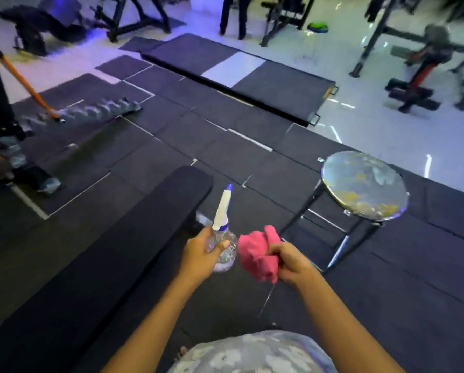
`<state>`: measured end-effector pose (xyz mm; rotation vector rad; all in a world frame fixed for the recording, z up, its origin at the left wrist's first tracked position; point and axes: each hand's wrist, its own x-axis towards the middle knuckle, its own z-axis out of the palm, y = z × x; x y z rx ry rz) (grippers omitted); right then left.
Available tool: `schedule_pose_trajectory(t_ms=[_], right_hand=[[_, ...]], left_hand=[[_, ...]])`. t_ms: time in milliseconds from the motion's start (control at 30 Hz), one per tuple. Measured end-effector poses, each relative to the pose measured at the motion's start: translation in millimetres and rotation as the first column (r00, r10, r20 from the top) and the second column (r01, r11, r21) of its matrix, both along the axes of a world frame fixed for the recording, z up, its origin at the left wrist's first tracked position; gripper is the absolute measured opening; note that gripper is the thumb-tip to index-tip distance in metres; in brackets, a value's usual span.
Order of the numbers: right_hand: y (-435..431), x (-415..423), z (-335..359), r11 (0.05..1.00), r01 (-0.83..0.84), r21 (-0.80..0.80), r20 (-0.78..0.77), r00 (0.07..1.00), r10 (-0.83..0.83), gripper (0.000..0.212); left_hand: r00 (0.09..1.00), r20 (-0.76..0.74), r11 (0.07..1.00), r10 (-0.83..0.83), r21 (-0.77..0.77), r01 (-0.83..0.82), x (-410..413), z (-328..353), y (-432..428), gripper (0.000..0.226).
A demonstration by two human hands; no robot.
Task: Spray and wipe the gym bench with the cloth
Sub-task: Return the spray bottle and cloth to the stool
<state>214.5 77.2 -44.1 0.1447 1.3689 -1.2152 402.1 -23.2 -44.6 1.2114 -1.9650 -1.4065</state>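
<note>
Gym bench (112,259), black and padded, stretches away just left of the left hand (198,254), whose fingers wrap a clear spray bottle (222,224). The right hand (290,262), close beside it, clutches a bunched pink cloth (257,251). A worn round stool (364,185) stands beyond the right hand. A mop (99,110) lies far to the left.

**Item counts**

2 hands: left hand (201,255), right hand (293,265). 1 spray bottle (221,211). 1 pink cloth (257,255). 1 gym bench (112,259). 1 round stool (364,184). 1 orange-handled mop (96,111). 1 raised platform (266,82). Background machines too blurred, left uncounted.
</note>
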Motion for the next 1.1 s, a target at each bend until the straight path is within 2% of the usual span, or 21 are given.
schedule_pose_trajectory(t_ms=[100, 300, 567, 667, 733, 800, 833, 867, 900, 933, 967, 1033, 1100], right_hand=[[25, -61, 5, 0.996, 0.093, -0.016, 0.003, 0.996, -0.093, 0.049], [79, -186, 11, 0.978, 0.196, 0.067, -0.094, 0.977, -0.189, 0.018], [128, -304, 19, 0.943, 0.332, -0.001, -0.070, 0.941, -0.331, 0.015], [124, -349, 30, 0.926, 0.374, -0.039, -0.161, 0.913, -0.376, 0.016], [110, -381, 34, 0.920, 0.385, -0.069, -0.320, 0.865, -0.386, 0.018], [90, -410, 33, 0.945, 0.328, -0.008, -0.577, 0.770, -0.272, 0.022], [79, -422, 32, 0.959, 0.274, 0.072, -0.732, 0.667, -0.136, 0.023], [68, -430, 28, 0.961, 0.218, 0.168, -0.857, 0.514, 0.033, 0.024], [57, -437, 20, 0.951, 0.157, 0.268, -0.914, 0.355, 0.198, 0.030], [48, -440, 10, 0.924, 0.071, 0.377, -0.903, 0.250, 0.349, 0.041], [42, -441, -4, 0.870, -0.042, 0.491, -0.846, 0.215, 0.487, 0.051], [35, -439, -36, 0.703, -0.240, 0.670, -0.680, 0.181, 0.710, 0.062], [34, -435, -64, 0.609, -0.327, 0.723, -0.580, 0.191, 0.792, 0.066]], left_hand=[[0.998, -0.027, 0.999, -0.049, 0.010, 0.050, -73, 3, 11, 0.026], [0.984, -0.051, 0.985, -0.173, 0.009, 0.174, -219, 15, 38, 0.030], [0.946, -0.002, 0.946, -0.325, 0.018, 0.325, -361, 30, 29, 0.041], [0.936, 0.000, 0.936, -0.351, -0.019, 0.351, -408, 30, 11, 0.040], [0.924, -0.011, 0.922, -0.382, -0.069, 0.380, -438, 26, -3, 0.031], [0.912, -0.006, 0.905, -0.411, -0.125, 0.407, -467, 23, -16, 0.030], [0.907, -0.001, 0.897, -0.422, -0.149, 0.417, -479, 22, -22, 0.031], [0.902, 0.007, 0.889, -0.433, -0.164, 0.428, -491, 20, -28, 0.033], [0.895, 0.007, 0.882, -0.446, -0.169, 0.441, -503, 17, -34, 0.035], [0.889, -0.002, 0.877, -0.458, -0.167, 0.452, -514, 13, -39, 0.036], [0.882, -0.016, 0.872, -0.471, -0.162, 0.463, -523, 9, -44, 0.037], [0.862, -0.019, 0.852, -0.507, -0.162, 0.497, -538, 2, -53, 0.039], [0.836, -0.015, 0.826, -0.549, -0.159, 0.540, -546, -6, -60, 0.038]])
